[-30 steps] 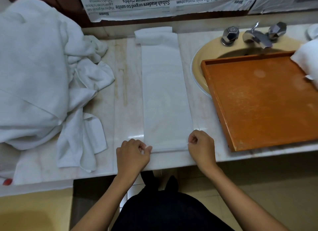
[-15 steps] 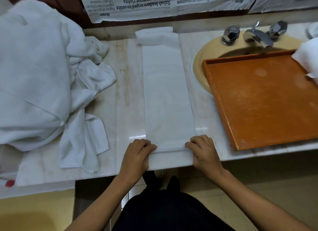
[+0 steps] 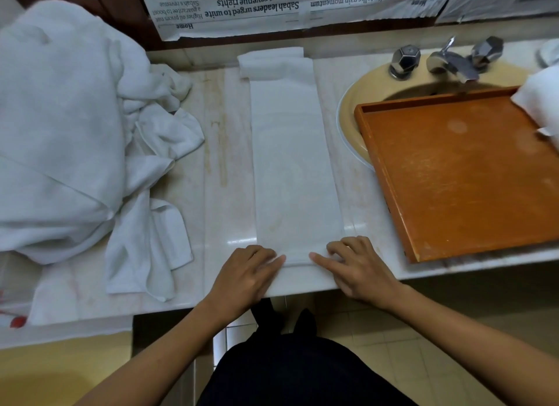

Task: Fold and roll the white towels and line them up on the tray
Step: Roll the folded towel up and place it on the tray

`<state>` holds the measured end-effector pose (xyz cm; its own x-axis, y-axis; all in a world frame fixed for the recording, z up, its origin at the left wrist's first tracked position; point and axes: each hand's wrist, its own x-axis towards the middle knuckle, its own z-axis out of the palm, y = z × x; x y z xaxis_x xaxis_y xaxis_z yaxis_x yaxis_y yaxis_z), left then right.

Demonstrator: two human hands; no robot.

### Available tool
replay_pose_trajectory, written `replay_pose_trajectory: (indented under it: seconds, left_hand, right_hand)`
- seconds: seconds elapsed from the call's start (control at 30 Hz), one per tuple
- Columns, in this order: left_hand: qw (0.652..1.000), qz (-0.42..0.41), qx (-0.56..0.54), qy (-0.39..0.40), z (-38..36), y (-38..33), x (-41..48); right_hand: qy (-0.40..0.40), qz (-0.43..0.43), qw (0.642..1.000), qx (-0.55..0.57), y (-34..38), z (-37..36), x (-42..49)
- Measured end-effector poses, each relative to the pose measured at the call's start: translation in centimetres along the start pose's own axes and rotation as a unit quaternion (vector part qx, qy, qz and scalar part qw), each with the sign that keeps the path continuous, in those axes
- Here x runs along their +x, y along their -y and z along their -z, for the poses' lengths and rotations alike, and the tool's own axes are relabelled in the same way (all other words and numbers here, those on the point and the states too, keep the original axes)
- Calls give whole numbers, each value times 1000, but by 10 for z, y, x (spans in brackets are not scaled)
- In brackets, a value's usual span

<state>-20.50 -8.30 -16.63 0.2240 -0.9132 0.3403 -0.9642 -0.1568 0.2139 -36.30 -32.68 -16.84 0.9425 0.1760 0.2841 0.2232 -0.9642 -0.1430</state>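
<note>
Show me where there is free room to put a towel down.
Free: most of the tray, left of the white towel at its right edge; the counter strip between the towel pile and the folded towel. Tight: between folded towel and sink. Crowded: the left end under the pile.

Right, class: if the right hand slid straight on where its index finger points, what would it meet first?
Probably the left hand: the right hand points leftward along the near end of the folded towel, and the left fingertips lie just opposite.
</note>
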Motion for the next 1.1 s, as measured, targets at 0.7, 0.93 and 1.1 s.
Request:
replay_pose_trajectory:
  seconds: [0.7,0.93,1.1]
  left_hand:
    - [996,94,1,-4,2,6,15]
    - [975,185,-67,101,21,20,34]
    - [932,313,-79,167,28,17,56]
  right_hand:
    - [42,-37,996,69,-6,11,28]
    - [58,-296,925,229,-3,24,38]
    - [71,-389,892,218,4,21,54]
